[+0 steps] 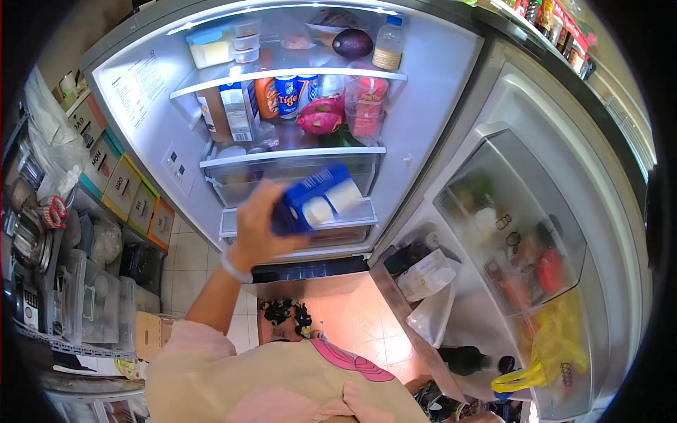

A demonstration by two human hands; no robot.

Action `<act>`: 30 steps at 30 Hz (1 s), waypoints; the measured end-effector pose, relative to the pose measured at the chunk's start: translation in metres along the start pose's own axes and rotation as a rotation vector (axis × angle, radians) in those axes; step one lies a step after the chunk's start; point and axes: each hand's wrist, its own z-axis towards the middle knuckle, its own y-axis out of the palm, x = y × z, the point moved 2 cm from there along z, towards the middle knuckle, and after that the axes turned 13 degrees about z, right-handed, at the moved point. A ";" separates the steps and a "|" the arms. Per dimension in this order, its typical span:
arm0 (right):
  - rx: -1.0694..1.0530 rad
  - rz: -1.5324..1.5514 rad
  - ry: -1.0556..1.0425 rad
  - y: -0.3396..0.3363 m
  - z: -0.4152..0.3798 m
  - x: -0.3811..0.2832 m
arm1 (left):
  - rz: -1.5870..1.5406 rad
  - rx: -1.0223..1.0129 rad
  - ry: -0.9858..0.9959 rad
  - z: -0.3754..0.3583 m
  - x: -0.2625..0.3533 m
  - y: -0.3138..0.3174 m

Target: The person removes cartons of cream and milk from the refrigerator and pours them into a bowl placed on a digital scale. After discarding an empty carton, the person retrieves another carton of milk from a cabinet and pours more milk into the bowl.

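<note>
My left hand [262, 222] is closed round a blue carton [317, 201] with a white cap and a white panel. Both are slightly blurred by motion. The tilted carton is in front of the fridge's lower drawers, below the shelf [293, 154]. At the bottom right edge a bit of skin [488, 418], apparently my right hand or forearm, shows near the door's lowest bin; its fingers cannot be made out. Behind the carton, the middle shelf holds a pink dragon fruit [321, 116], blue cans [288, 96], another carton [240, 113] and a bagged pink item [367, 109].
The open fridge door [518, 92] on the right has bins with a white carton [428, 273], a dark bottle [462, 359] and a yellow bag [557, 345]. Storage boxes [123, 187] and clear containers [99, 303] line the left. Dark objects [285, 314] lie on the floor.
</note>
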 end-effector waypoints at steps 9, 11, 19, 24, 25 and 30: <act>-0.647 0.391 0.298 0.084 -0.014 -0.046 | -0.880 -0.561 0.090 -0.023 0.119 0.021; -0.758 0.296 0.445 0.048 -0.044 -0.009 | -0.825 -0.625 0.177 -0.015 0.120 0.024; -0.499 -0.097 0.244 0.017 -0.036 0.004 | 0.607 0.271 -0.794 0.078 -0.157 0.036; -0.515 -0.374 0.160 -0.014 -0.033 0.032 | 0.687 0.160 -0.926 0.104 -0.220 0.061; -0.516 -0.377 0.162 -0.019 -0.032 0.036 | 0.686 0.157 -0.928 0.103 -0.217 0.065; -0.439 -0.264 0.330 -0.039 -0.035 0.045 | 0.752 0.026 -0.407 0.073 -0.192 0.080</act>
